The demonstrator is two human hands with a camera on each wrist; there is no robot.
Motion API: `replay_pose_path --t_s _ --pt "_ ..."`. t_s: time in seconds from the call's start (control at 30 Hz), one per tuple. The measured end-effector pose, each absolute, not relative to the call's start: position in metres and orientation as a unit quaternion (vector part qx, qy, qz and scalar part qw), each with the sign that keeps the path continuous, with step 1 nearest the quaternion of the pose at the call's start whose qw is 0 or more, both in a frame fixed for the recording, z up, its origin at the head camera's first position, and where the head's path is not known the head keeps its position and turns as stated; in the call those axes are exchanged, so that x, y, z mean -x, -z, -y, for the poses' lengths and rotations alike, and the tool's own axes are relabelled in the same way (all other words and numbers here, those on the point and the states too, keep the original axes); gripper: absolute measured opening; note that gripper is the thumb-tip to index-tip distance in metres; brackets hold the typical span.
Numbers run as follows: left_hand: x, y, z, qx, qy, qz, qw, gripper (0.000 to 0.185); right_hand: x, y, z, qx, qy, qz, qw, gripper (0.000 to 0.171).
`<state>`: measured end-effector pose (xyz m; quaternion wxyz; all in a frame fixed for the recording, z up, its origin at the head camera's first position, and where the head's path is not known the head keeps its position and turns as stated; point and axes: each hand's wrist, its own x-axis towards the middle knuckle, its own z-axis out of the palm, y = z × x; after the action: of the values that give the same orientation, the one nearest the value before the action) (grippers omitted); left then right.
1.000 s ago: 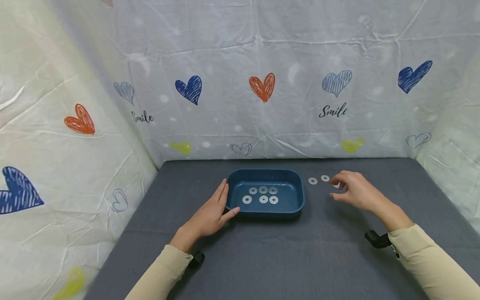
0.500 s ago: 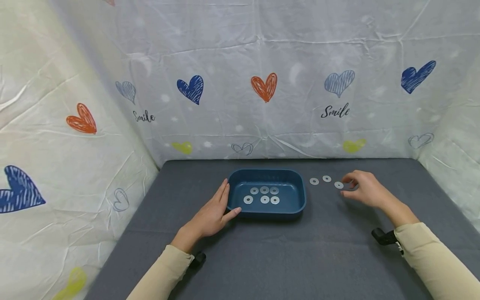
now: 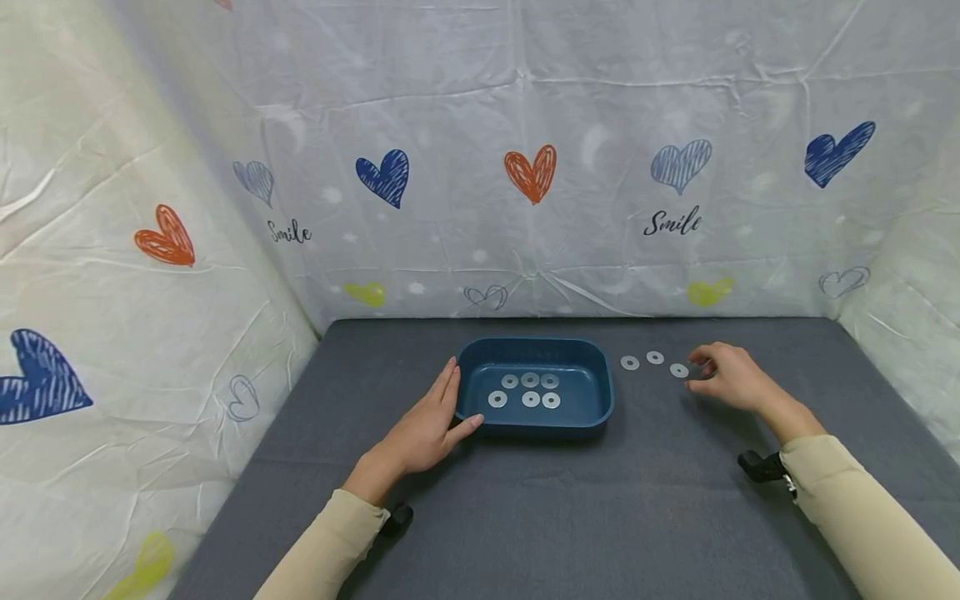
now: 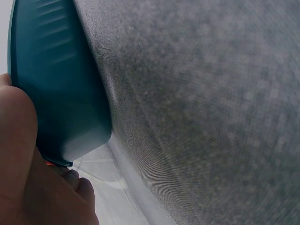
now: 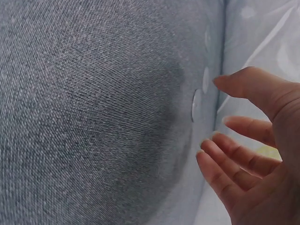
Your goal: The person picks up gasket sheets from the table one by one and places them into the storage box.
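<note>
A dark blue tray [image 3: 534, 422] stands in the middle of the grey cloth, with several silver washers [image 3: 529, 390] lying inside it. My left hand [image 3: 423, 429] rests flat against the tray's left wall [image 4: 61, 93], fingers straight. Three more washers [image 3: 654, 362] lie in a row on the cloth to the right of the tray. My right hand [image 3: 731, 377] hovers just right of the nearest washer [image 3: 678, 371], fingers loosely spread and holding nothing. In the right wrist view the washer [image 5: 197, 104] lies just beyond the fingertips [image 5: 220, 80].
A white sheet printed with hearts [image 3: 528, 171] walls in the grey table [image 3: 600, 517] at the back and both sides. Black wrist mounts sit at each sleeve [image 3: 761, 467].
My right hand slid to the right off the washer it was over, leaving that washer uncovered on the cloth. The left hand stayed on the tray.
</note>
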<state>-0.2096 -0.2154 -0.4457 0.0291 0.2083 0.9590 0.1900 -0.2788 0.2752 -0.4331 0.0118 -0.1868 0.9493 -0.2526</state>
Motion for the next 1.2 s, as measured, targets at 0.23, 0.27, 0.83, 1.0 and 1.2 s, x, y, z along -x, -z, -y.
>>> replay_pose_path --t_s 0.23,0.27,0.83,1.0,1.2 --pt "0.208 0.445 0.214 -0.214 -0.191 -0.958 0.022 0.096 0.285 0.439 -0.273 0.174 0.26 -0.95 0.011 0.045" --pt "0.208 0.445 0.214 -0.214 -0.191 -0.958 0.021 0.096 0.286 0.44 -0.273 0.174 0.259 -0.95 0.009 0.045" --pt "0.207 0.445 0.214 -0.212 -0.192 -0.958 0.02 0.095 0.301 0.448 -0.272 0.141 0.28 -0.95 0.018 0.045" --pt "0.207 0.446 0.214 -0.212 -0.194 -0.958 0.021 0.096 0.306 0.451 -0.271 0.134 0.273 -0.952 0.026 0.045" --pt "0.207 0.446 0.214 -0.21 -0.194 -0.958 0.022 0.097 0.31 0.45 -0.268 0.119 0.267 -0.956 0.029 0.038"
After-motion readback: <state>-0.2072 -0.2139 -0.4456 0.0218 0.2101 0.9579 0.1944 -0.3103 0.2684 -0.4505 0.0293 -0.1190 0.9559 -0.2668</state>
